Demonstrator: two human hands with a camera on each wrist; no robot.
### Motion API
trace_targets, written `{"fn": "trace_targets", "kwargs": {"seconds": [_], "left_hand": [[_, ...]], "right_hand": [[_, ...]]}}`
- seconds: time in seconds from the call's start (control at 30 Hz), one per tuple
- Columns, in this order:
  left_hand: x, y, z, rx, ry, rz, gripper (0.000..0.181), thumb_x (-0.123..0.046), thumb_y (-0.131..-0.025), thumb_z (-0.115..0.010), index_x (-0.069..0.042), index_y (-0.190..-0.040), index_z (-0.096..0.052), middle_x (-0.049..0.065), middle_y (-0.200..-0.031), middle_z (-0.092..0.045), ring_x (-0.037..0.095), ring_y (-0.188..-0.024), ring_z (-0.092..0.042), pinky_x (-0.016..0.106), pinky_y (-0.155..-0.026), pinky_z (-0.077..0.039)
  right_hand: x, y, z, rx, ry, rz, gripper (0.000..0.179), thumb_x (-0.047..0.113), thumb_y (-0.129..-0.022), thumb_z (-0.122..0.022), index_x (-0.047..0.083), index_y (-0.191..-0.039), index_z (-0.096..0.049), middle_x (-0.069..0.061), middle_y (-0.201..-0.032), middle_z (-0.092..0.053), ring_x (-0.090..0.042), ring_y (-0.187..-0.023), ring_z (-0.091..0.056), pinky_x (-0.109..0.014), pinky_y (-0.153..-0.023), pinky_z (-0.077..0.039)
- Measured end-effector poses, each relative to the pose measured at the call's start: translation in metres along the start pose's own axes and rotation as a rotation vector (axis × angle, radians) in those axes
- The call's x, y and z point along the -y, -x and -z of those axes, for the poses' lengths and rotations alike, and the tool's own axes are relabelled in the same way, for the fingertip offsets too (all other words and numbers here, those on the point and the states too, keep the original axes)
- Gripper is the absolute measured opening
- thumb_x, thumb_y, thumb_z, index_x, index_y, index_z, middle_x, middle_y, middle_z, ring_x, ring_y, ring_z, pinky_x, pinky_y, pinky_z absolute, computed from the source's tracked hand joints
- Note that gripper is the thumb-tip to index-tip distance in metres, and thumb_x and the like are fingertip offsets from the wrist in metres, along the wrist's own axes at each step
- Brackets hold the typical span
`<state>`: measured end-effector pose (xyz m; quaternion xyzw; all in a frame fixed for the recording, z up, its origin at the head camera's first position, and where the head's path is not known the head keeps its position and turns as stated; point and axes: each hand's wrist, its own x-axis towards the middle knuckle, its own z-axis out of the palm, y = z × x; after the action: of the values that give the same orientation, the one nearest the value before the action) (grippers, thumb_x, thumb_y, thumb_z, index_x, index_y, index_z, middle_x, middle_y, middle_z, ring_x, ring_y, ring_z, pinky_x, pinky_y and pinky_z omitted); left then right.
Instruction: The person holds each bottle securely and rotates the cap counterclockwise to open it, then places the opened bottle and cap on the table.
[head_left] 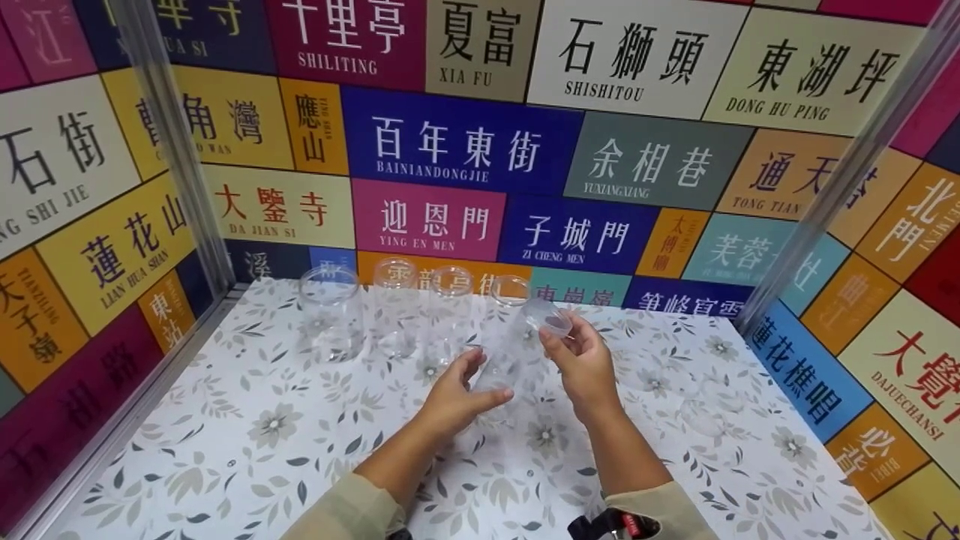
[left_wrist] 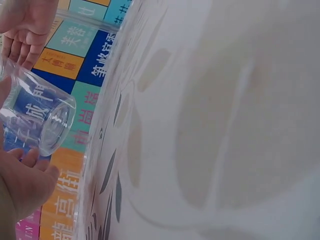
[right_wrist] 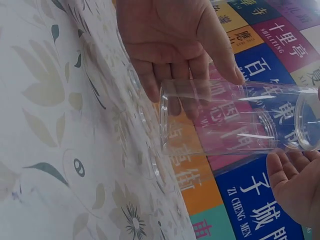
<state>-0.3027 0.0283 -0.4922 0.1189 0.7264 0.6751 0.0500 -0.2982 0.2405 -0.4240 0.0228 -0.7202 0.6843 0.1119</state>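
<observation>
My left hand point(head_left: 465, 394) grips a clear plastic jar point(right_wrist: 215, 120) by its lower part, with the thumb on one side and the fingers round the other. The jar is tilted a little, its threaded mouth up; its base point(left_wrist: 57, 125) faces the camera in the left wrist view. My right hand point(head_left: 585, 360) pinches a clear round lid point(head_left: 549, 319) between thumb and fingers, just right of the jar's mouth. In the right wrist view the lid overlaps the space beyond the threaded neck, with my right hand's fingers point(right_wrist: 290, 175) below it.
Three more clear jars, a wider one point(head_left: 330, 315) and two slimmer ones point(head_left: 395, 307), point(head_left: 450, 315), stand in a row at the back of the flowered tabletop point(head_left: 277, 465). Faint clear round pieces point(head_left: 705, 416) lie at the right. Panels of coloured signs point(head_left: 457, 142) enclose the table.
</observation>
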Motion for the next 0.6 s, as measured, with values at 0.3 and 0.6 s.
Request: {"fn": "trace_targets", "kwargs": {"seconds": [0.3,0.6], "left_hand": [[0.0011,0.0019,0.0002,0.027,-0.027,-0.012,0.094,-0.03,-0.086,-0.091,-0.007,-0.163,-0.041,0.013,-0.169,-0.046,0.033,-0.161,-0.038,0.052,-0.134,-0.029],[0.0023,0.001,0.0,0.022,0.019,-0.052,0.08,-0.019,-0.087,-0.09,-0.003,-0.155,-0.05,0.015,-0.158,-0.058,0.034,-0.155,-0.047,0.052,-0.134,-0.03]], "right_hand": [[-0.0047,0.0,-0.0062,0.011,-0.056,0.0,0.06,0.034,-0.101,-0.076,0.013,-0.153,-0.053,-0.009,-0.151,-0.063,-0.022,-0.132,-0.066,-0.023,-0.1,-0.06],[-0.009,-0.0015,-0.0071,0.049,-0.085,0.025,0.058,0.029,-0.104,-0.071,0.008,-0.155,-0.051,-0.012,-0.151,-0.062,-0.031,-0.137,-0.063,-0.028,-0.101,-0.06]]}}
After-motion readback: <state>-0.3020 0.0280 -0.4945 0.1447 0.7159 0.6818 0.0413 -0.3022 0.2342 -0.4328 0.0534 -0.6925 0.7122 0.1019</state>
